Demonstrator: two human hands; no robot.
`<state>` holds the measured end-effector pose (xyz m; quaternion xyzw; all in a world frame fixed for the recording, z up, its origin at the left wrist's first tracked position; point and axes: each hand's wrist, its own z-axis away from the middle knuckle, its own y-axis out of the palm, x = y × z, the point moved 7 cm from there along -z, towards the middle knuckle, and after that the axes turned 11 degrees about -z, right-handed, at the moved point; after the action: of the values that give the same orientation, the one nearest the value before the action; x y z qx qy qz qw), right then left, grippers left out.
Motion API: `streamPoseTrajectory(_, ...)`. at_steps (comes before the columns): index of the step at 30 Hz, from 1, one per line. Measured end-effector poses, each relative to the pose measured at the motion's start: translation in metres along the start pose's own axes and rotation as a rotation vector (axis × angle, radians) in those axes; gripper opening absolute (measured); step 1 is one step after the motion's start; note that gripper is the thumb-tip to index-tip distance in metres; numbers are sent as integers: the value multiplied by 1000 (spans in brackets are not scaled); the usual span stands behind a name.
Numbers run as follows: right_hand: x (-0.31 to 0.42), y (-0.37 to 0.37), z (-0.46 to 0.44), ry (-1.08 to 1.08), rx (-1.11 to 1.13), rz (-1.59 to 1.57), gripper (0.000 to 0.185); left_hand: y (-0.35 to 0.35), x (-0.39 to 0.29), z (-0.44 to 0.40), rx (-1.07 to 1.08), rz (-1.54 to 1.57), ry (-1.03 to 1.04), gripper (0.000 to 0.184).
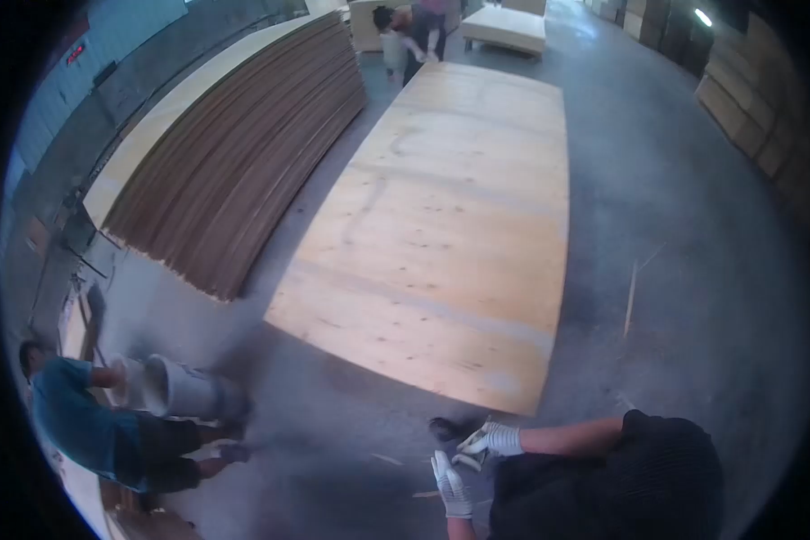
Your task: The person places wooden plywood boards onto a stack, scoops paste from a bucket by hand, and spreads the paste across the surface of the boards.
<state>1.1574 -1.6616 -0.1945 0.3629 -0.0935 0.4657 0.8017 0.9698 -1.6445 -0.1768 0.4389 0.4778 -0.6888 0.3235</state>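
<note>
One person in a teal top (81,418) bends at the lower left of the frame, an arm reaching to pale buckets (189,391). At the upper left we see a tall stack of dark-edged boards (234,153). Near the top centre, another person (402,34) leans at the far end of the large pale sheet (441,243), which fills the centre; whether they touch it, we cannot tell. At the bottom centre, our gloved left grip (452,490) has its fingers extended and apart, while our gloved right grip (497,438) is just beside it, too blurred to tell if it clamps anything. Both are off the sheet. We judge it already laid flat and squarely exposed; what is left, we cannot tell. Farther right, a thin strip (631,299) lies on the floor.
</note>
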Motion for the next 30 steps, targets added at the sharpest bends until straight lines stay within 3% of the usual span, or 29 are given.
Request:
streamPoseTrajectory(1, 23, 28, -11, 58, 23, -85, 33, -30, -7, -14, -45, -28, -40, 70)
streamPoseTrajectory(2, 55, 49, -21, 116, 39, -144, 34, -51, -6, -48, 19, 270, -246, 70)
streamPoseTrajectory(4, 94, 77, -53, -28, 44, -200, 36, -99, 1, -100, 131, 922, -648, 70)
streamPoseTrajectory(7, 154, 129, -33, -23, 83, -335, 38, -204, 104, -144, -2, 161, -487, 72)
streamPoseTrajectory(10, 194, 136, -77, -5, 77, -314, 42, -280, 160, -260, 152, -570, -217, 71)
streamPoseTrajectory(11, 210, 134, -88, -58, 33, -281, 44, -297, 185, -305, 143, -627, -172, 71)
streamPoseTrajectory(12, 207, 120, -115, -85, 12, -331, 41, -305, 231, -361, 116, -587, -169, 71)
streamPoseTrajectory(14, 201, 107, -141, -166, -139, -429, 39, -323, 312, -467, -50, -113, -463, 71)
streamPoseTrajectory(16, 185, 108, -155, -226, -263, -560, 43, -352, 312, -580, 36, -52, -616, 74)
streamPoseTrajectory(18, 162, 135, -143, -258, -391, -786, 45, -368, 314, -698, -54, -190, -584, 81)
streamPoseTrajectory(21, 117, 227, -125, -264, -977, -1289, 39, -370, 327, -851, -4, -496, -401, 96)
streamPoseTrajectory(22, 100, 249, -107, -189, -908, -1234, 52, -365, 315, -884, 29, -466, -447, 102)
streamPoseTrajectory(23, 81, 272, -84, -117, -836, -1181, 65, -334, 352, -891, 181, -401, -493, 103)
streamPoseTrajectory(25, 83, 334, -89, -100, -1003, -1301, 60, -278, 429, -927, 466, -263, -536, 104)
streamPoseTrajectory(27, 105, 387, -91, -125, -1080, -1360, 57, -277, 425, -922, 616, -336, -407, 100)
streamPoseTrajectory(28, 122, 392, -97, -159, -1069, -1355, 55, -299, 388, -923, 722, -256, -508, 91)
streamPoseTrajectory(29, 141, 390, -103, -209, -1043, -1353, 54, -303, 384, -919, 757, -164, -435, 80)
streamPoseTrajectory(30, 156, 388, -114, -269, -1007, -1361, 53, -309, 365, -923, 771, -332, -328, 71)
